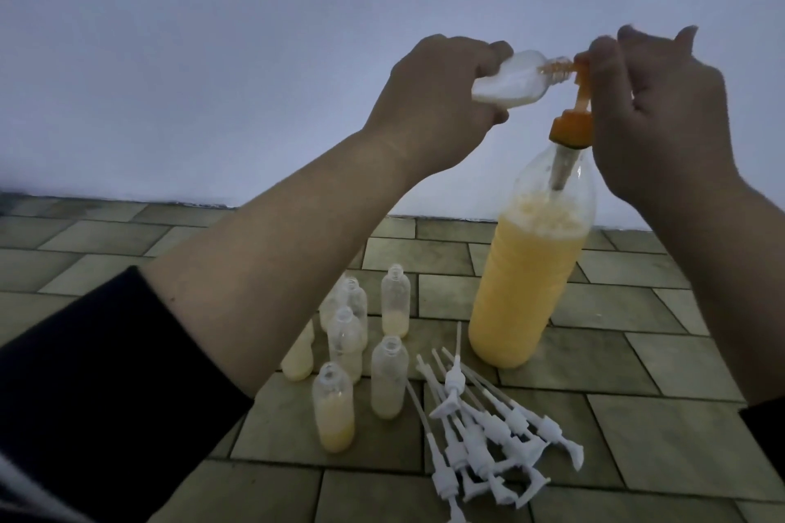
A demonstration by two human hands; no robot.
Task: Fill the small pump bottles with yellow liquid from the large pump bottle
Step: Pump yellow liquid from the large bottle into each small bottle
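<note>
Two bare forearms, each ending in a bare hand: left hand (429, 98), right hand (662, 119). Dark, near-black sleeves (106, 374) pushed up toward the elbows. No rings, watch or gloves visible.

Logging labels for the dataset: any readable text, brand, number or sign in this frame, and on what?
None readable.
Large pump bottle: bare plastic, no label.
Small bottle in the left hand: unmarked.
Small bottles on the floor: no print.
White pump heads: no markings visible.
</note>
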